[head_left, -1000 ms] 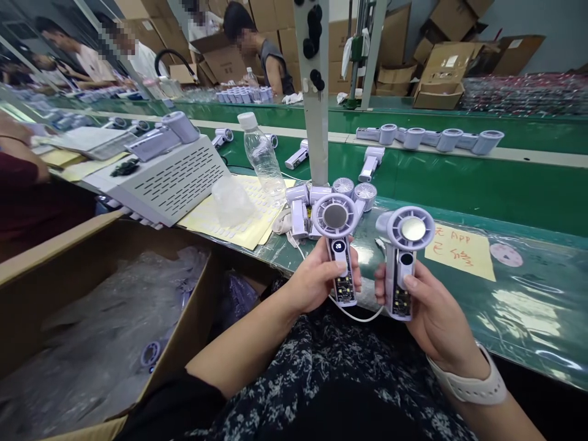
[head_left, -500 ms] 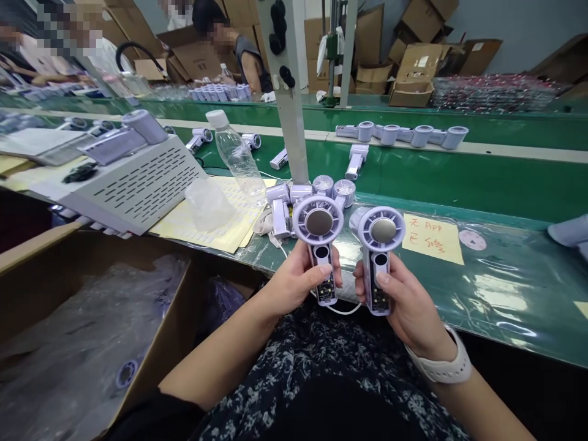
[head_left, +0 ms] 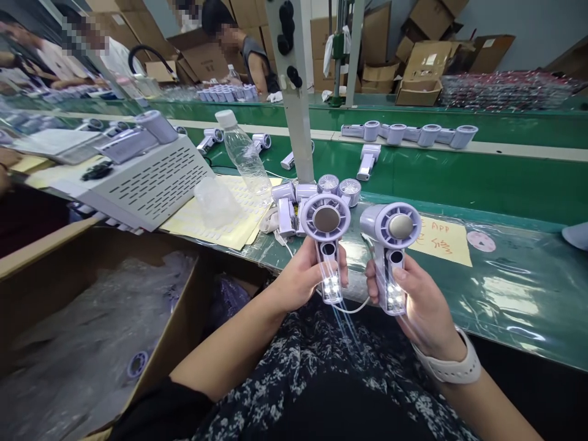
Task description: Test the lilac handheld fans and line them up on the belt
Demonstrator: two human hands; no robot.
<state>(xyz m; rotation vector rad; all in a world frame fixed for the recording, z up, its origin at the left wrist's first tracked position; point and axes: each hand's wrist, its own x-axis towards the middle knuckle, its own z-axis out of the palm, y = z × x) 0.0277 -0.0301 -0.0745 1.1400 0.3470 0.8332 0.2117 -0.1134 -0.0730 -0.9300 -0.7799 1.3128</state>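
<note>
The left hand (head_left: 303,278) holds a small purple fan (head_left: 327,245) by its handle. The fingers (head_left: 316,269) are curled tight around the handle, and the thumb rests on its front. The round head of this fan points up. A bright white light shines at the bottom of the handle. A thin white cable (head_left: 353,308) hangs from the bottom end.

The right hand (head_left: 416,300) holds a second fan (head_left: 391,248) the same way. Its fingers are closed around the handle too, with the thumb on the front. This fan leans a little to the left. It also has a white light glowing low on the handle. A white watch band (head_left: 452,366) sits on the right wrist.

Both fans are up in the air, side by side, just above the near edge of the green desk (head_left: 505,294). They are close but not touching.

Just behind the left fan lies a little heap of more fans (head_left: 312,193). A clear bottle (head_left: 243,156) stands near them on yellow sheets (head_left: 220,220). A white box with slots (head_left: 147,180) sits to the left. A yellow note (head_left: 438,240) lies on the desk behind the right fan. A big cardboard box (head_left: 92,306) with plastic bags in it is down at the left.
</note>
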